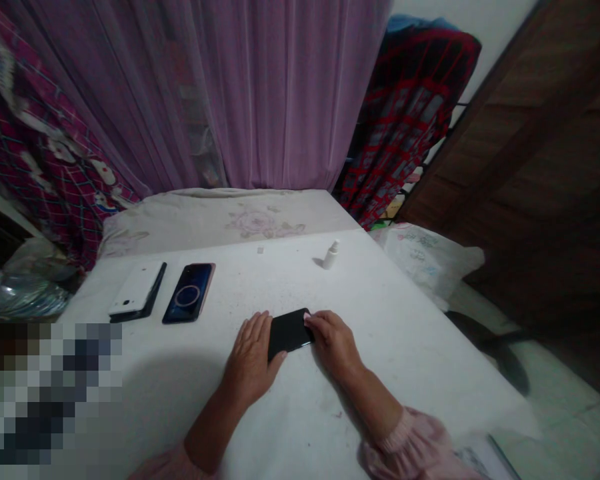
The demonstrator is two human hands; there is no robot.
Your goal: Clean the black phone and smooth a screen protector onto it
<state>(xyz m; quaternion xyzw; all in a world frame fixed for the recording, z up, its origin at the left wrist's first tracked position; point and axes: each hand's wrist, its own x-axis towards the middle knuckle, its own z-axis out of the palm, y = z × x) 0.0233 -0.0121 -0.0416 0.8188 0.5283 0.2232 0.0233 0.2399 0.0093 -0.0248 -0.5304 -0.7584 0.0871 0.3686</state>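
Note:
A black smartphone [290,332] lies on the white-covered table, its dark face up and slightly tilted toward the upper right. My left hand [253,350] grips its left end, fingers over the far edge and thumb along the near edge. At the phone's right end, my right hand [334,343] is closed in a pinch. A small pale pink piece, like cloth or tissue [307,319], shows at those fingertips, touching the phone's upper right corner. Most of that piece is hidden by the fingers.
To the left lie a dark blue phone [189,293] and a white phone [136,288] on top of a dark one. A small white spray bottle [331,255] stands farther back on the right. Near the back is a small clear square [261,250]. A plastic bag [430,257] sits beyond the right edge.

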